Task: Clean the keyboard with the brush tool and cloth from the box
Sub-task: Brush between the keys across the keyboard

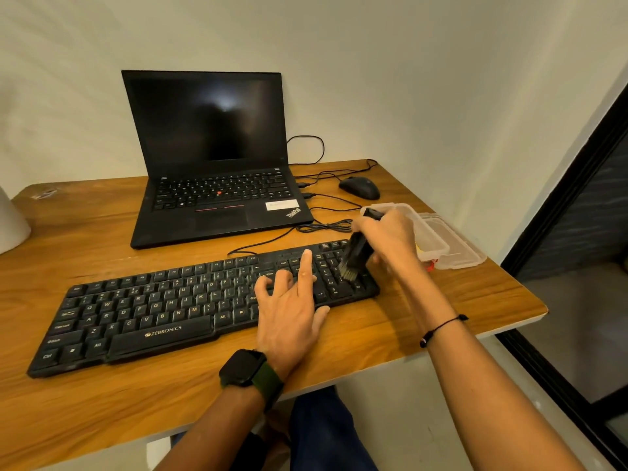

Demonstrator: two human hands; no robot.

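A black Zebronics keyboard [153, 311] lies slanted across the wooden table [102, 402]. My right hand [390, 239] grips a black brush tool [356, 254] and its grey bristles touch the number pad at the keyboard's right end. My left hand [289, 307] rests on the keys just left of the number pad, fingers spread and straight, index finger lifted. A clear plastic box [431, 239] stands behind my right hand, partly hidden by it. Something yellow shows inside the box; I cannot tell what it is.
An open black laptop [210, 158] with a dark screen stands behind the keyboard. A black mouse [360, 188] and loose cables [326, 227] lie at the back right. The box's lid [458, 246] lies by the table's right edge. A white object [10, 222] sits far left.
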